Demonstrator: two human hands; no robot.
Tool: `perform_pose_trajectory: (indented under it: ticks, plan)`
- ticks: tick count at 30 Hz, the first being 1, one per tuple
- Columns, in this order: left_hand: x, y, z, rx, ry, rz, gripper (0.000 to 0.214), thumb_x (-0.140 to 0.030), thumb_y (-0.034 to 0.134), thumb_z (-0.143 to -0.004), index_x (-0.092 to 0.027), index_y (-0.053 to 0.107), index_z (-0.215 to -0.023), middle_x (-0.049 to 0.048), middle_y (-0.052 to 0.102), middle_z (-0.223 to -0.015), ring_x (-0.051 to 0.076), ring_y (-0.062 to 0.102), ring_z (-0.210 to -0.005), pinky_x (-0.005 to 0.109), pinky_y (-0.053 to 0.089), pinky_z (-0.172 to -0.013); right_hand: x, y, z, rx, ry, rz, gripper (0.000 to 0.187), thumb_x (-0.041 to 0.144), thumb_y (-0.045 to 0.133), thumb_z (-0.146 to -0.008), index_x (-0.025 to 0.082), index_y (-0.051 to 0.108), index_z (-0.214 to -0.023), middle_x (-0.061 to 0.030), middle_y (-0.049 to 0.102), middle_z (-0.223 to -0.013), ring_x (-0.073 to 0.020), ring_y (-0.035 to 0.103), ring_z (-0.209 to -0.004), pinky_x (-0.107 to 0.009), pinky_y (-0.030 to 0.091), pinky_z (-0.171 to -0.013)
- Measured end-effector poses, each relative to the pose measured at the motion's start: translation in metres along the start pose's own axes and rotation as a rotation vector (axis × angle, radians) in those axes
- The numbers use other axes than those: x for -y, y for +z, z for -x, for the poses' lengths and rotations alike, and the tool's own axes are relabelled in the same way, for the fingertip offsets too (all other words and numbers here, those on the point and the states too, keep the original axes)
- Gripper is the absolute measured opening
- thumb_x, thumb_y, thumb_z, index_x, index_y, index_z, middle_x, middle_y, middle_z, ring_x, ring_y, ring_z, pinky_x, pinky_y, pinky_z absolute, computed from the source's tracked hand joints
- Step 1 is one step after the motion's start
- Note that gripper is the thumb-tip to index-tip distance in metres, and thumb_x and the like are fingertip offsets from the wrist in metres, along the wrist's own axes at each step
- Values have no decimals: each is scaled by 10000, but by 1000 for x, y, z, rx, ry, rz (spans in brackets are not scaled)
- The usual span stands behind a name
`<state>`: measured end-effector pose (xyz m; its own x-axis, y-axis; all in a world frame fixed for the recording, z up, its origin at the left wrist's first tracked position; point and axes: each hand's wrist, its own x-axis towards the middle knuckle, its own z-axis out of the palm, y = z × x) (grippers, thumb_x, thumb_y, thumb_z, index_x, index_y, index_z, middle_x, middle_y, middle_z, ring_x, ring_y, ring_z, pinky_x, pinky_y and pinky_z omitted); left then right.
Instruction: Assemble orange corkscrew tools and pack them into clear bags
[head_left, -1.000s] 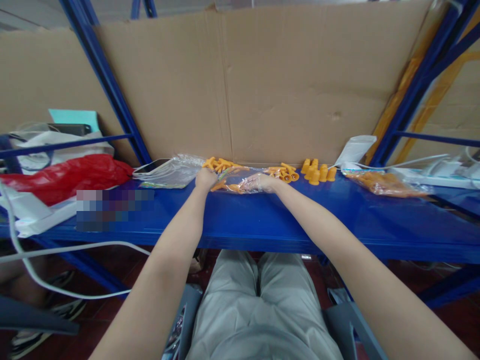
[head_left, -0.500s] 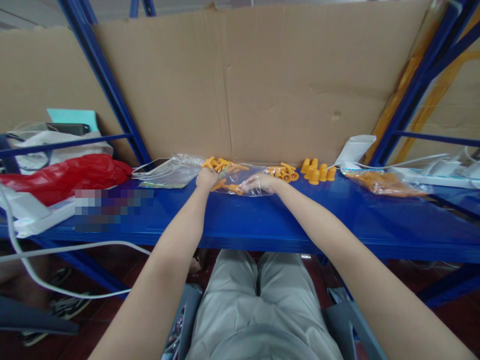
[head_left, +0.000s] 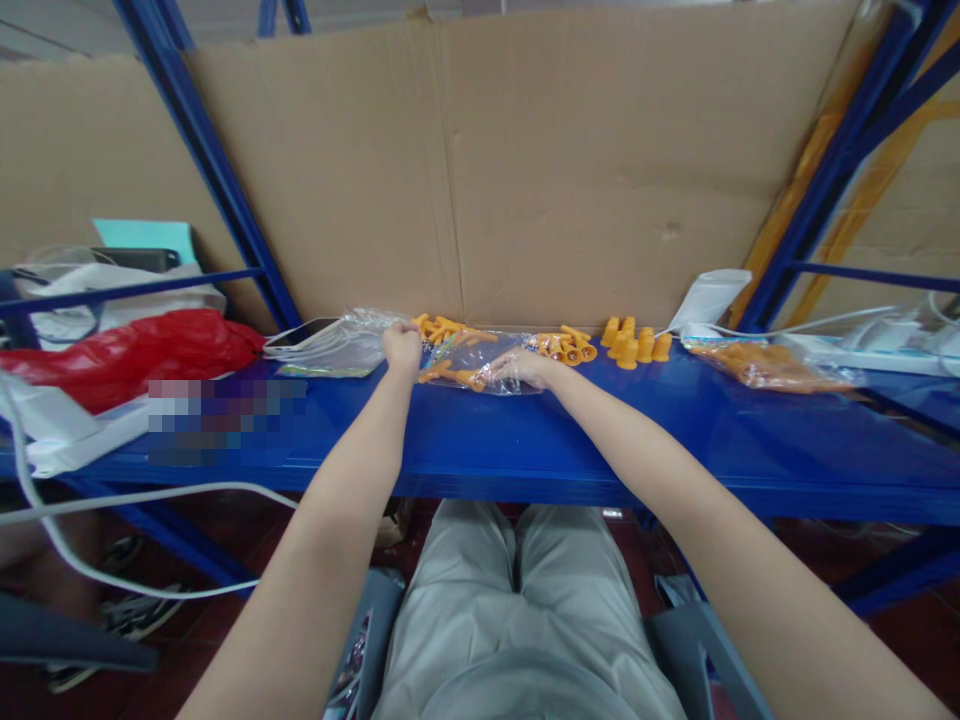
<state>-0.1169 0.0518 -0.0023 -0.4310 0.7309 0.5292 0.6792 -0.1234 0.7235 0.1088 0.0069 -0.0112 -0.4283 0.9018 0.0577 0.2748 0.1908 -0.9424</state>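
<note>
A clear plastic bag [head_left: 495,345] with orange plastic pieces in and around it lies at the back of the blue table. My right hand [head_left: 523,368] is closed at the bag's right part, with film around the fingers and an orange branched piece [head_left: 472,379] at the fingertips. My left hand [head_left: 403,345] is closed just left of the bag, beside a pile of orange branched pieces [head_left: 442,327]; whatever its fingers hold is hidden. To the right of my right hand lie several orange cone-shaped pieces [head_left: 574,347], and orange thimble-like caps [head_left: 637,345] stand beyond them.
Flat clear bags [head_left: 330,350] lie left of my left hand. A filled bag of orange parts [head_left: 765,365] and a white power strip [head_left: 855,352] are at right. A red plastic bag [head_left: 150,350] sits at left. Cardboard [head_left: 562,170] walls off the back.
My left hand has moved slightly left and back, away from the bag's left edge, uncovering more orange pieces. My right hand has barely moved.
</note>
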Motion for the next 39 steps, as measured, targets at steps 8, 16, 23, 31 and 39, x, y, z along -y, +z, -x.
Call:
perform_pose_trajectory:
  ticks: [8,16,23,31,39]
  plan:
    - [-34,7,35,227,277,-159,386,-112,442,-842,-136,598,-1195,118,658,-1232,230,570,-1212,341,426,-1056,6,-1,7,93,-48,4,131,202,838,-587,190,781,-705,-35,775,-870,-189,686,-934,-324,507,-956]
    - [-32,28,43,393,432,-351,464,-253,320,-952,-126,464,-1374,153,489,-1473,267,378,-1413,437,282,-1178,9,9,9,50,-53,21,84,100,766,-615,154,773,-678,-47,767,-810,-195,684,-865,-320,527,-883]
    - [-32,29,45,529,210,-447,618,-398,184,-978,-138,298,-1527,102,268,-1621,245,178,-1512,450,224,-1206,10,8,9,38,-83,166,115,68,723,-649,146,782,-710,-46,763,-803,-165,660,-777,-289,526,-826]
    - [-35,26,45,587,168,-518,681,-486,109,-960,-203,249,-1564,51,200,-1643,234,118,-1521,449,180,-1217,28,-16,23,129,-54,384,145,75,669,-713,164,782,-735,-37,759,-786,-149,670,-734,-253,529,-752]
    - [-28,19,40,583,141,-504,675,-495,121,-952,-246,241,-1568,42,215,-1636,267,120,-1517,527,150,-1210,22,-59,26,-384,109,978,203,98,588,-810,98,759,-920,-178,751,-989,-268,706,-963,-304,517,-817]
